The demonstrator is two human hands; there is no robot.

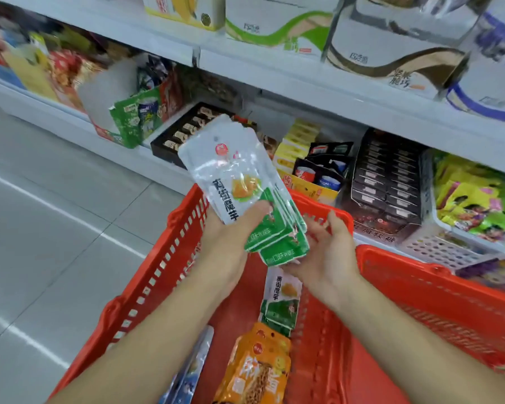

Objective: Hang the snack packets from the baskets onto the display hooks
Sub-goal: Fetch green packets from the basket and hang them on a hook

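Over the red basket (146, 287) in front of you, in the head view, your left hand (228, 237) gripped a fanned stack of white-and-green snack packets (236, 170). Your thumb lay across the front of the top packet and your fingers were curled behind. The stack tilted up and away from you, with its white tops toward the shelf and its green lower ends nearest your wrists. Your right hand (327, 252) was released, with the palm turned inward and the fingers loosely spread, just beside the lower right corner of the stack. Whether your fingertips touched the bottom packet could not be told. Inside that basket, below your hands, lay more packets of the same white-and-green kind (282, 298). A bundle of orange packets (257, 368) lay nearer you, and a silvery-blue packet (193, 371) leaned against the left wall. A second red basket (420, 290) stood just beside the first on your right. Beyond both, the low shelf carried a black tray of wrapped sweets (184, 132), yellow boxes (298, 141), a dark carton of small black packs (385, 176), and a white perforated bin (438, 249) near bright yellow and green bags (478, 205). On the shelf above stood large white boxes with a green swoosh (274, 27) and a brown one (391, 62). Grey floor tiles (56, 228) filled the left side.
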